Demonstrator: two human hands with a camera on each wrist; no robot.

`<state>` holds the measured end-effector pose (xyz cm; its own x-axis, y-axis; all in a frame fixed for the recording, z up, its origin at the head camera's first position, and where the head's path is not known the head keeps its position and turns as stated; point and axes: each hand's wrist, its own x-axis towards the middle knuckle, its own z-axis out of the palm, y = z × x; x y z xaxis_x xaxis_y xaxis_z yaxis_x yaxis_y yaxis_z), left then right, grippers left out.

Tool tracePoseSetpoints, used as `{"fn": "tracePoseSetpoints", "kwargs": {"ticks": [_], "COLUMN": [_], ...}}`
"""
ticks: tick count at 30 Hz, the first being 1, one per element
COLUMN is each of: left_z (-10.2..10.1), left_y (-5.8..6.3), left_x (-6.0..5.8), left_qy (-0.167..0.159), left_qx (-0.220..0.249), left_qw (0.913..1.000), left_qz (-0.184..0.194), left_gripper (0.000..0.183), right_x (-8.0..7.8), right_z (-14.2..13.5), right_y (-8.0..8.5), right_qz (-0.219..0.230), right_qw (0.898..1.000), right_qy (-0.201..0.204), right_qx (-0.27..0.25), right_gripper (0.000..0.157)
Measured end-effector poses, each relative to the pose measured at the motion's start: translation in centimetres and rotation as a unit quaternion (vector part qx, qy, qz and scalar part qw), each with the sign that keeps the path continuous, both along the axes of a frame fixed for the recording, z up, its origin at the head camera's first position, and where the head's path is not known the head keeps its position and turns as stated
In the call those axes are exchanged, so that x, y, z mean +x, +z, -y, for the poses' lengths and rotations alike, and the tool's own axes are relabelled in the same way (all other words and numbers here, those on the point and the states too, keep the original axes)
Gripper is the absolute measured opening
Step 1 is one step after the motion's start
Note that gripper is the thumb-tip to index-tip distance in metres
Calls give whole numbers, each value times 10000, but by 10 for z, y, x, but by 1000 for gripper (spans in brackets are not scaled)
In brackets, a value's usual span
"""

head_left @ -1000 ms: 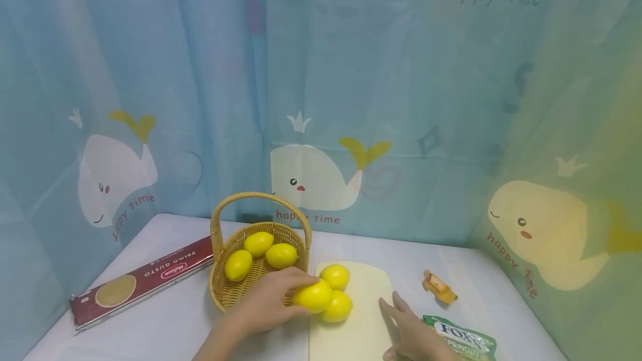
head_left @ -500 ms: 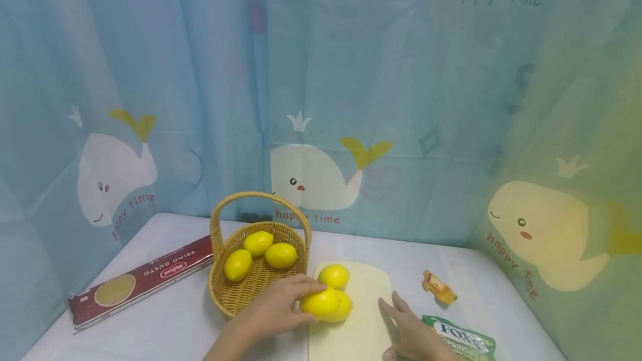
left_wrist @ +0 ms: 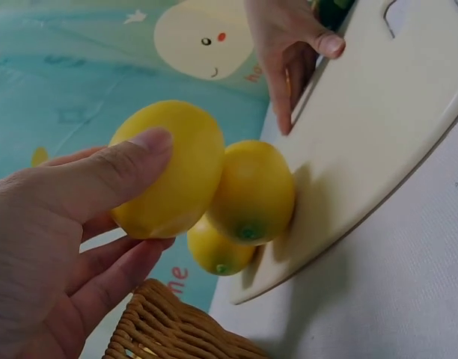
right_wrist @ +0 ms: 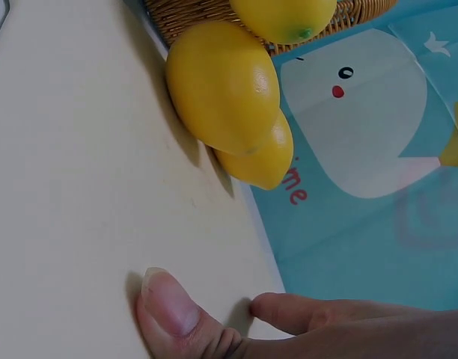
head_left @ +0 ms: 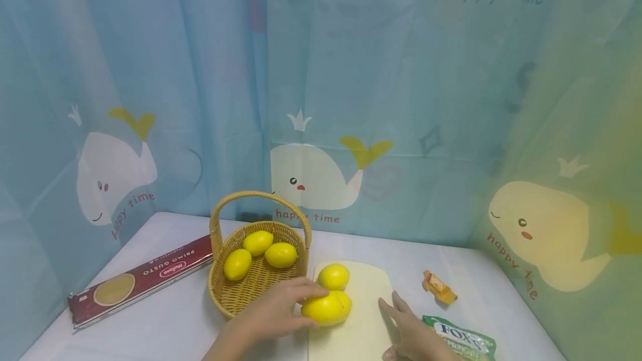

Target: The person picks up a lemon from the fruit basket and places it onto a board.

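Note:
My left hand [head_left: 278, 311] pinches a yellow lemon [left_wrist: 169, 168] between thumb and fingers, held over the left edge of a cream cutting board [head_left: 366, 322]. Two more lemons sit on the board: a far one [head_left: 333, 277] and a near one [left_wrist: 253, 193] partly covered by the held lemon in the head view. Fingers spread, my right hand [head_left: 413, 330] rests at the board's right edge, its thumb [right_wrist: 173, 307] on the board surface. Left of the board stands a wicker basket [head_left: 215, 288] with three lemons [head_left: 258, 243] inside and a tall arched handle.
A dark red spaghetti pack [head_left: 145, 283] lies to the left of the basket. On the right are a small orange wrapped packet [head_left: 439, 287] and a green Fox's bag [head_left: 463, 338], partly behind the right hand. A whale-print curtain [head_left: 426, 99] encloses the table's back and sides.
The left hand has moved the held lemon slightly right and nearer, so it now overlaps the near lemon on the board. The right hand stays in place.

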<state>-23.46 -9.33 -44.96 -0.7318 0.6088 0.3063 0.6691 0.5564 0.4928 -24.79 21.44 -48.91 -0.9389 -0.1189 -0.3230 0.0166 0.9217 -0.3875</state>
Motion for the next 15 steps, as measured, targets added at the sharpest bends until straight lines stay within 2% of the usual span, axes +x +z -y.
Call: {"fn": "tracePoseSetpoints", "kwargs": {"ticks": [6,15], "left_z": [0,-1], "left_y": [0,0], "left_x": [1,2], "left_qy": [-61,-284], "left_qx": [-8,44], "left_qw": [9998,9996], "left_qz": [192,25], "left_gripper": [52,50], "right_x": [1,0], "right_z": [1,1], "right_y": [1,-1], "right_qz": [67,76], "right_qw": [10000,9998], "right_qy": [-61,-159], "right_qx": [-14,-56], "right_gripper": [110,110]}}
